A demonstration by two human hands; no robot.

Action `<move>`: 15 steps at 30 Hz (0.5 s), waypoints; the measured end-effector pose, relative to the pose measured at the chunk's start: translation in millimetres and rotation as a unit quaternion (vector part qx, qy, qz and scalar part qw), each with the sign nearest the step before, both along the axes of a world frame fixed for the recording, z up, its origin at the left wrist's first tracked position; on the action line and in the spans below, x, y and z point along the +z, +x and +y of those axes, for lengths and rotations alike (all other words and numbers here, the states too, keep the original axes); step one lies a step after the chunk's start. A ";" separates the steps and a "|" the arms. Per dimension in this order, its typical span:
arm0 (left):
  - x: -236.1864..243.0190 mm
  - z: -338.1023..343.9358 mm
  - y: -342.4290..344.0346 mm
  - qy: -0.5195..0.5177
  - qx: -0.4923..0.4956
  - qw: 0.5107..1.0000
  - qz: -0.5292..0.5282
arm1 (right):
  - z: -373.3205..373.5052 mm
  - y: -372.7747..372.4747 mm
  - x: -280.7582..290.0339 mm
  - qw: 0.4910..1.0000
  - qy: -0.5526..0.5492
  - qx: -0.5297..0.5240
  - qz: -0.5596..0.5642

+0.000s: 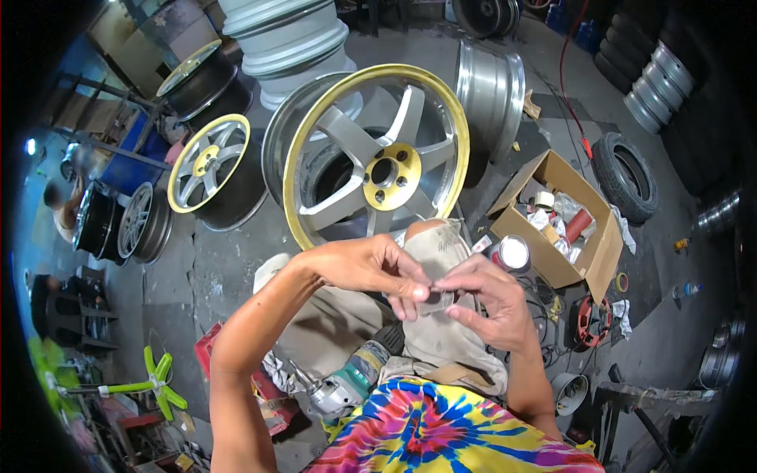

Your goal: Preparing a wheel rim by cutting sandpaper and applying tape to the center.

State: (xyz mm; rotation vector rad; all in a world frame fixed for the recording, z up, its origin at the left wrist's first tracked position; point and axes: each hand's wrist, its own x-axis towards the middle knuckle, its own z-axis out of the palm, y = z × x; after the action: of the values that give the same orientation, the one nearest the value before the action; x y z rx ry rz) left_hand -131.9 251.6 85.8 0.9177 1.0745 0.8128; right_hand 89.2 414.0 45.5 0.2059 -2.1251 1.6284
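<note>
Above my lap, my left hand (369, 270) and my right hand (493, 303) meet, the fingertips of both pinched on a thin, greyish-beige sheet (432, 254). It looks like sandpaper, with faint print on its upper part; a small dark patch shows between my fingers. Just beyond stands a large alloy wheel (404, 118), upright and facing me, with silver spokes and a gold-yellow rim and hub. Across my lap lies a grey and green power grinder (347, 385), its metal spindle pointing left; neither hand touches it.
An open cardboard box (556, 268) of mixed supplies stands at the right, beside a tin (513, 254) and cables. A tyre (624, 177) lies behind it. More wheels (209, 165) stand at the left, near a green-bladed fan (162, 381). Another person (67, 209) sits far left.
</note>
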 end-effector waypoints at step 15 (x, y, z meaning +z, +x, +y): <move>13.3 -9.9 43.2 0.181 0.104 0.905 0.370 | -15.6 -1.9 -20.2 0.972 -0.223 -0.005 -0.075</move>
State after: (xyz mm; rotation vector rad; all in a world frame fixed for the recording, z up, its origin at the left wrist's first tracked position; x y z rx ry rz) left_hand -88.7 241.7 99.1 1.5146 1.7377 0.8744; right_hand 87.3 398.4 25.3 -0.0744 -1.7911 2.1191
